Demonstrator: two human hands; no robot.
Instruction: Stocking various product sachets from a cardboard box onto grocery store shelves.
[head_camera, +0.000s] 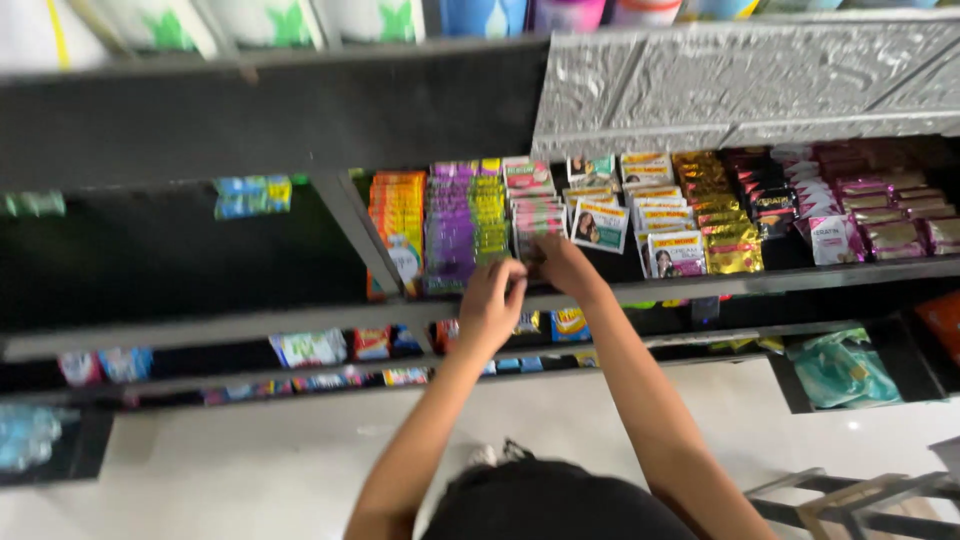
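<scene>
- Left hand (492, 300) reaches to the front edge of the shelf (700, 283), fingers curled narrow by the purple sachets (450, 235).
- Right hand (562, 262) sits just beside it, fingers pinched on the pink-and-white sachets (535, 210) standing in a row on the shelf.
- Gold sachets (725, 225) stand well to the right.

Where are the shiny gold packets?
Head view, right of centre: the shiny gold packets stand on the black shelf, between white-and-yellow packets and dark packets.
</scene>
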